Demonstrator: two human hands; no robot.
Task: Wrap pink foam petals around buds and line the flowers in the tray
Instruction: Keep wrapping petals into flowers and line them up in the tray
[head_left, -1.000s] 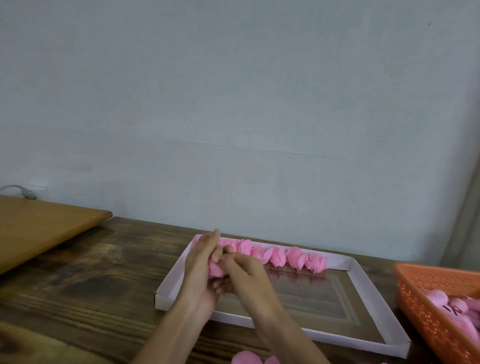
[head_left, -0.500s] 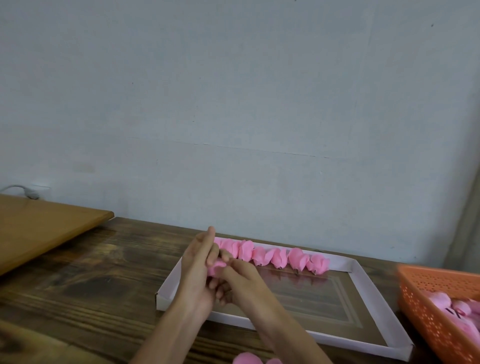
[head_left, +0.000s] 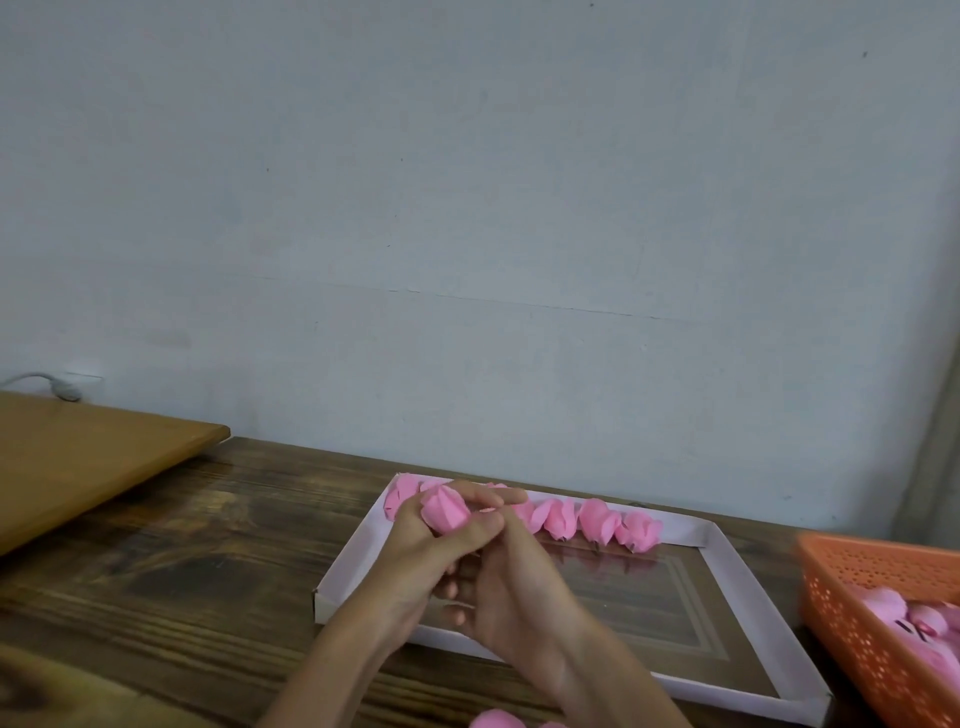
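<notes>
Two hands on one pink foam flower (head_left: 442, 512), held over the far-left corner of the shallow white cardboard tray (head_left: 350, 556), not yet set down.

Change over the last second:
- Left hand (head_left: 413, 548) had its fingers straight up along the flower, hiding most of it. Now they are curled round it and the pleated petal folds face the camera.
- Flower has come up and back slightly, toward the row.
- Right hand (head_left: 519, 592) stayed tight under and right of the left. Its thumb and forefinger look to be pinching the flower's right end, but the fingers overlap there and I can't separate them cleanly.
- Row of finished pink flowers (head_left: 597, 522) along the tray's far edge is unchanged. It starts at the far-left corner and stops short of the far-right corner.

My read: wrapping on this one is about done, this is the final squeeze to shape. Placement is next, probably at the row's right end.

Stock: orange perforated plastic basket (head_left: 883, 566) beside the tray's right edge holds more pink foam pieces (head_left: 888, 608). A couple of loose pink pieces (head_left: 493, 719) sit at the near edge of the dark wooden tabletop (head_left: 182, 571).

Writing: none readable. No brands or labels on tray, basket or wall.
</notes>
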